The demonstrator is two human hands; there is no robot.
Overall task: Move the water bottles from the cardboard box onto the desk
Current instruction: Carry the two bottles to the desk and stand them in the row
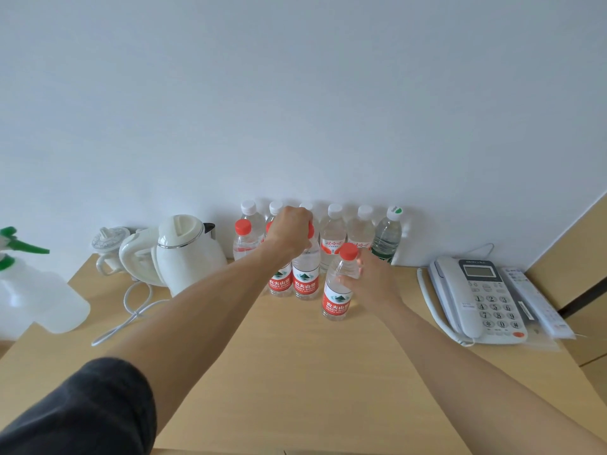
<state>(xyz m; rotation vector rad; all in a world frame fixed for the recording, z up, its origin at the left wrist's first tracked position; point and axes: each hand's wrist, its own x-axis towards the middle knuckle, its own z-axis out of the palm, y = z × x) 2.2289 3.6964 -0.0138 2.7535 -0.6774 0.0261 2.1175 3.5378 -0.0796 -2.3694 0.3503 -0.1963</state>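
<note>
Several water bottles stand on the light wooden desk (295, 372) against the white wall. A back row has white caps (335, 210). In front of it stand red-capped bottles with red labels. My left hand (290, 231) grips the tops of two red-capped bottles (305, 274) from above, its fingers curled over their caps. My right hand (371, 280) holds another red-capped bottle (338, 290) by its upper body; this bottle stands a little nearer to me than the others. The cardboard box is out of view.
A white electric kettle (187, 254) with its cord stands left of the bottles, a small lidded cup (110, 243) behind it. A white spray bottle (29, 290) sits at the far left. A desk telephone (483, 297) and a remote (538, 300) lie at the right.
</note>
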